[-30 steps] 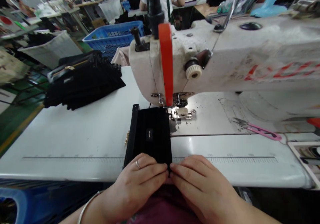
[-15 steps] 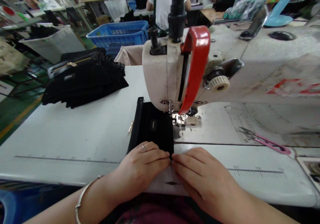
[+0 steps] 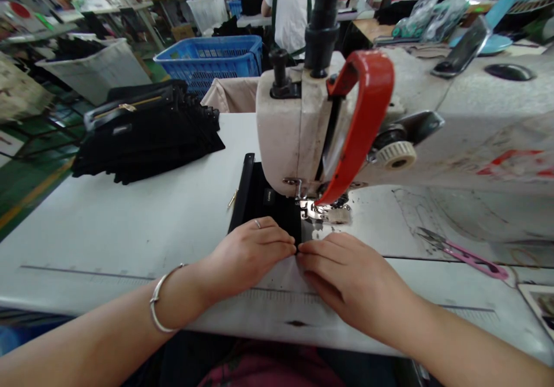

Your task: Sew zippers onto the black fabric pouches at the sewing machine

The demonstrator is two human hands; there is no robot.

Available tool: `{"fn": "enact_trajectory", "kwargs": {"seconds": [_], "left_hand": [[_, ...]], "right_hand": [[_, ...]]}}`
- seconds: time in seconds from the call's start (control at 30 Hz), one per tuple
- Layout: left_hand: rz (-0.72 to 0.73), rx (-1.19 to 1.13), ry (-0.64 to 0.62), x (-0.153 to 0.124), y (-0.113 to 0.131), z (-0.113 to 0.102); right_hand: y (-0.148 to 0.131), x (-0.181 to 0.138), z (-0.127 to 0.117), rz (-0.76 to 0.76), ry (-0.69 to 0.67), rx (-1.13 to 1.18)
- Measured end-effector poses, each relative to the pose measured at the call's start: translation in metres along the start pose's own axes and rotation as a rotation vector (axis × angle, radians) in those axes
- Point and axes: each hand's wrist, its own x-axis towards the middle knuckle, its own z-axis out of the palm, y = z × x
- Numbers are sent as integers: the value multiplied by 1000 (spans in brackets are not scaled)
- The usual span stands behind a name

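Note:
A black fabric pouch piece [image 3: 264, 202] with a small label and a zipper edge lies on the white sewing table [image 3: 130, 225], its far end under the head of the sewing machine [image 3: 303, 127]. My left hand [image 3: 246, 254], with a ring and a wrist bangle, lies flat on the piece's near end, fingers together pointing right. My right hand [image 3: 346, 277] lies beside it, fingertips meeting the left hand's at the piece's near right corner, just in front of the presser foot [image 3: 314, 208]. A red guard [image 3: 359, 121] curves over the needle area.
A stack of black pouches [image 3: 147, 133] sits at the table's back left. Behind it stand a blue basket [image 3: 212, 61] and a grey bin [image 3: 93, 67]. Pink thread snips [image 3: 467, 254] lie at the right. A person in white works at a far table.
Both hands have slid forward toward the presser foot, pushing the black piece further under the machine head. The view has shifted closer to the machine.

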Motion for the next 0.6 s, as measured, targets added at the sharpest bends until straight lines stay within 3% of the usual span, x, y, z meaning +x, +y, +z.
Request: {"fn": "enact_trajectory", "kwargs": {"seconds": [0.27, 0.6], "left_hand": [[-46, 35, 11, 5, -21, 4], [-117, 84, 50, 13, -46, 10]], "right_hand": [[15, 14, -3, 31, -76, -94], [22, 20, 0, 98, -28, -176]]}}
